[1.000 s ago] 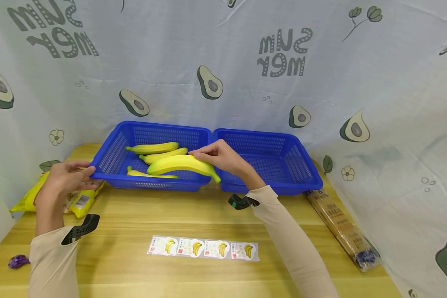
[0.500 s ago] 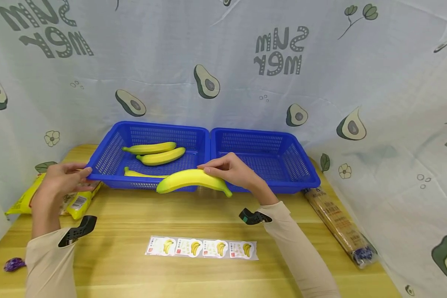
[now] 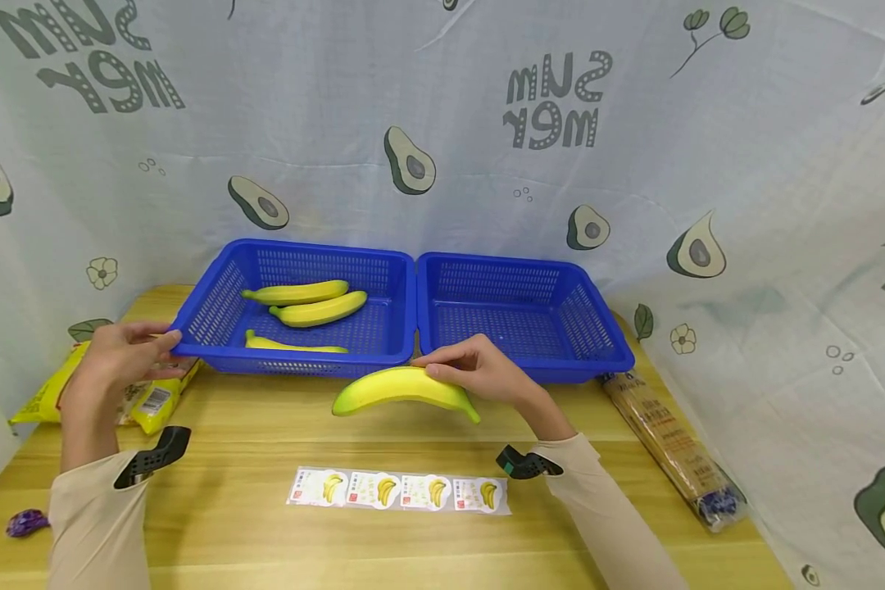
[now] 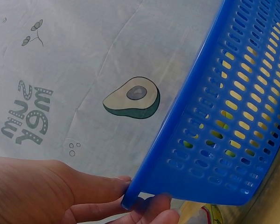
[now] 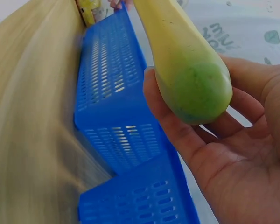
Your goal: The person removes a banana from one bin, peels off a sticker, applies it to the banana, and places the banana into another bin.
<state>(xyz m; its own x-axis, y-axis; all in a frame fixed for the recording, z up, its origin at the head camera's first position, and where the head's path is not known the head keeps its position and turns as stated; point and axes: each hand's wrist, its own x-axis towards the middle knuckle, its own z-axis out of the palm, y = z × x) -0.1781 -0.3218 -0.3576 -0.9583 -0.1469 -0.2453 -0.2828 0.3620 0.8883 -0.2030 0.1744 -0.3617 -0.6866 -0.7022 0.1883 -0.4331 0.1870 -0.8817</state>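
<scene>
My right hand (image 3: 479, 370) pinches a yellow banana (image 3: 398, 388) between thumb and fingers, near its stem end. Held level, the banana is above the table in front of the two baskets; its green end (image 5: 200, 91) is close in the right wrist view. With thumb and fingers my left hand (image 3: 121, 360) grips the rim corner of the left blue basket (image 3: 302, 360), as the left wrist view shows on the basket rim (image 4: 151, 156). Inside that basket lie two bananas side by side, one of them a banana (image 3: 319, 310), and a front banana (image 3: 295, 345) partly hidden by the wall.
A second blue basket (image 3: 527, 367) stands right beside the first. A strip of banana stickers (image 3: 398, 490) lies on the wooden table (image 3: 265, 541). Yellow packets (image 3: 155, 403) sit at left, a purple object (image 3: 27, 523) nearer, and a long noodle-like packet (image 3: 674, 451) at right.
My right hand has carried the banana out from over the left basket, toward me and to the right. The left hand keeps its grip on the basket rim.
</scene>
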